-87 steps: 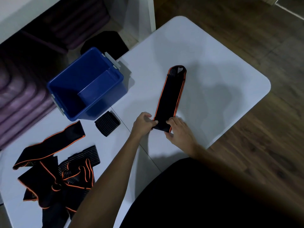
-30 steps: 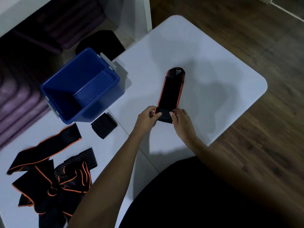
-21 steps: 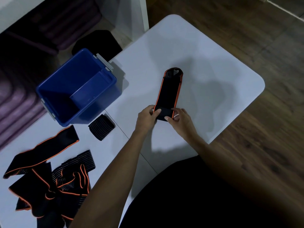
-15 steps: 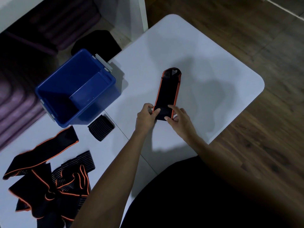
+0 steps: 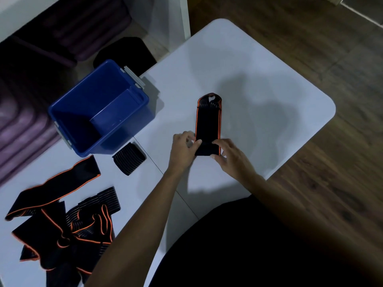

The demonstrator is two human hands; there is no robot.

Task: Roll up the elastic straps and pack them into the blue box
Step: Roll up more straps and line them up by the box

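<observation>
A black elastic strap with orange edges [image 5: 208, 119] lies flat on the white table, its far end rounded. Its near end is rolled into a small coil. My left hand [image 5: 183, 149] pinches the coil's left side and my right hand [image 5: 230, 156] holds its right side. The blue box [image 5: 99, 108] stands open at the left, nothing visible inside. A small ribbed black roll [image 5: 129, 161] rests just in front of the box. A pile of loose black-and-orange straps [image 5: 60, 220] lies at the near left.
The white table [image 5: 259, 96] has a rounded far-right corner, with wooden floor beyond it. A seam runs across the tabletop near my left arm. A black round object [image 5: 126, 50] and purple cushions [image 5: 24, 129] sit behind the box.
Both hands have rolled the strap's near end away from me, so the flat part is much shorter than at first. The view has shifted slightly.
</observation>
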